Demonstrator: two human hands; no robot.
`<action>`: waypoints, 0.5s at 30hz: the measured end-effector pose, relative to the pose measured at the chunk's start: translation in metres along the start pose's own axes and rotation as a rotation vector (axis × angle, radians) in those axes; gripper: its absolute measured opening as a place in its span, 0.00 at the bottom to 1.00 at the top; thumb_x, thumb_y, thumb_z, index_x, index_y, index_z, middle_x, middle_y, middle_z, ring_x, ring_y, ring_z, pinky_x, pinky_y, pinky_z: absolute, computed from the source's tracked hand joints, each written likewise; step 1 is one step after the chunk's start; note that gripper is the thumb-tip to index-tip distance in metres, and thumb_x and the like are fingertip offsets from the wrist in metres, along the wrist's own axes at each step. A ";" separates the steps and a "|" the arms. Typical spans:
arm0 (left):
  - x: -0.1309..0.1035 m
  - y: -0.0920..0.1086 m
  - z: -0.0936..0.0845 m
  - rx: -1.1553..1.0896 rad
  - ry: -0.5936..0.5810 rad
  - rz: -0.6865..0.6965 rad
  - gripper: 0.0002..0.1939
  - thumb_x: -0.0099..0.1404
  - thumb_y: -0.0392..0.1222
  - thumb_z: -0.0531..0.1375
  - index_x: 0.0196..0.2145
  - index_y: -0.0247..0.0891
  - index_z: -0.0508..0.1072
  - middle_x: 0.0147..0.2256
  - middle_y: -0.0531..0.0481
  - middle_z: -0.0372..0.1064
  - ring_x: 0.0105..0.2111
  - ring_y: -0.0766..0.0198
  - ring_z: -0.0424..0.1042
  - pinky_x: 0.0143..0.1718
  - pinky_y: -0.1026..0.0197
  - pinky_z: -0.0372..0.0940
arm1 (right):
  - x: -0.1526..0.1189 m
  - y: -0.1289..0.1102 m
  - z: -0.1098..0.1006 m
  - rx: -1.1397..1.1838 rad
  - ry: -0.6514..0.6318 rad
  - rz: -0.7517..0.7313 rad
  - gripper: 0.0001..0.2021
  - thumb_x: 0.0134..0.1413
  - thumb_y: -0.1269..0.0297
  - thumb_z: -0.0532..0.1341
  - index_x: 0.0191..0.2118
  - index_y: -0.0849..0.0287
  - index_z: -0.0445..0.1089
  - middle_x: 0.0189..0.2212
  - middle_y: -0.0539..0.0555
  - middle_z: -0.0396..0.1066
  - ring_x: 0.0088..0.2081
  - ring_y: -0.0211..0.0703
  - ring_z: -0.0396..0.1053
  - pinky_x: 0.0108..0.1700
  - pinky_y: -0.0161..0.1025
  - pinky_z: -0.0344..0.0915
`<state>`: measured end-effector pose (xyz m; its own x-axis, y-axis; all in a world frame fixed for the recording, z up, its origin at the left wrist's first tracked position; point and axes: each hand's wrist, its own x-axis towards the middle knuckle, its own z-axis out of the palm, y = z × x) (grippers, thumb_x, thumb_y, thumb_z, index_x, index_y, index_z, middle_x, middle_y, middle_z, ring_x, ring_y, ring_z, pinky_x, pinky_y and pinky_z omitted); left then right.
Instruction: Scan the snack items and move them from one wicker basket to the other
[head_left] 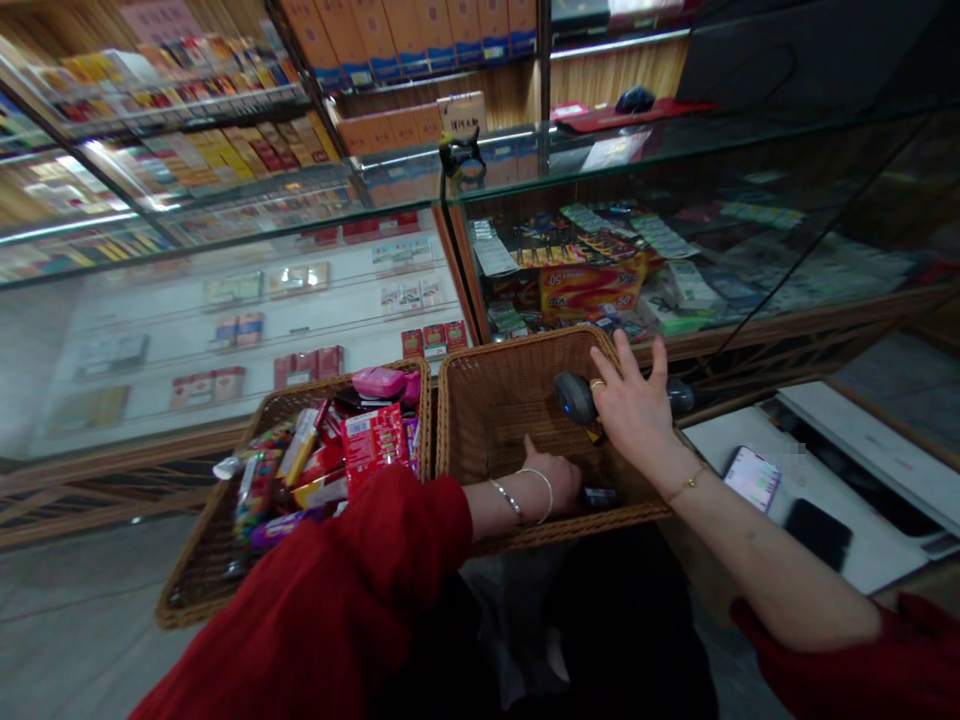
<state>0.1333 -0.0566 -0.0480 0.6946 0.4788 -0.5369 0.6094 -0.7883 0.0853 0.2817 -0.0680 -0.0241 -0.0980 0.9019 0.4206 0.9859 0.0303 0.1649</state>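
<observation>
My left hand (553,485), with bangles at the wrist, reaches low into the right wicker basket (480,400). One digit sticks out; the other fingers are mostly hidden. Close to its fingertips lies a small dark item (600,497), and I cannot tell whether they touch. My right hand (637,400) is open, fingers spread, over the basket's right rim. Just left of it is a dark rounded device (575,398) with a small blue light, possibly a barcode scanner. A bit of yellow packaging (595,432) shows below the device.
Alongside on the left, another wicker basket (187,585) holds mixed candy and snack packets (375,440). Behind both stand glass display counters (337,220) with cigarette packs and small packets. At right, a phone (752,478) and a dark flat object (817,533) lie on a white surface.
</observation>
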 end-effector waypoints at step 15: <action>-0.068 -0.063 -0.034 -0.136 0.437 -0.242 0.15 0.68 0.50 0.62 0.50 0.44 0.74 0.51 0.46 0.77 0.57 0.47 0.70 0.62 0.17 0.45 | -0.003 0.003 0.005 -0.062 0.040 0.043 0.15 0.59 0.74 0.56 0.44 0.61 0.79 0.66 0.59 0.64 0.71 0.69 0.48 0.67 0.77 0.42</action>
<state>0.0606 -0.0261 0.0113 0.6047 0.7810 -0.1563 0.7965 -0.5915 0.1257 0.2861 -0.0681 -0.0292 -0.0624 0.8840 0.4633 0.9791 -0.0358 0.2003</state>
